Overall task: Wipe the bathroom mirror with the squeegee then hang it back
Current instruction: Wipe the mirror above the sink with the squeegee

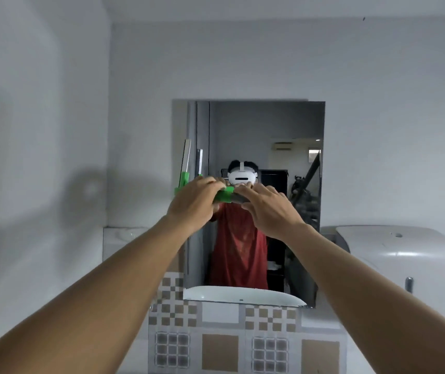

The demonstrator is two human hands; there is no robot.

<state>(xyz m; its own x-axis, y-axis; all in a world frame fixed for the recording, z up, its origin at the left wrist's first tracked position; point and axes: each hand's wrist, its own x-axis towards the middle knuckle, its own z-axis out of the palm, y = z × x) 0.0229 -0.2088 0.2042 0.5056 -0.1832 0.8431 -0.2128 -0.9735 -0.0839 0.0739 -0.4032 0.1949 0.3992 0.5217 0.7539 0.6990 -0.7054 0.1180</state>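
**Both hands on the squeegee, blade at the mirror's left edge**

Our left hand (193, 202) is closed around the green handle of the squeegee (222, 197), fingers curled over its top. Our right hand (267, 209) meets it from the other side, fingers bent and touching the handle's end; whether it truly grips or only steadies, we cannot tell.

The squeegee is green plastic, with a pale, narrow blade (186, 157) standing nearly upright at the left edge of the mirror (264, 125), about mid-height. Its reflection shows just beside it in the glass, so we judge the blade is at or very near the surface.

We read this as the wiping step, early or mid-stroke. Next, we think, comes steady pressure while drawing the blade across the glass toward the right, keeping its edge flat. No hook for hanging it back is visible.
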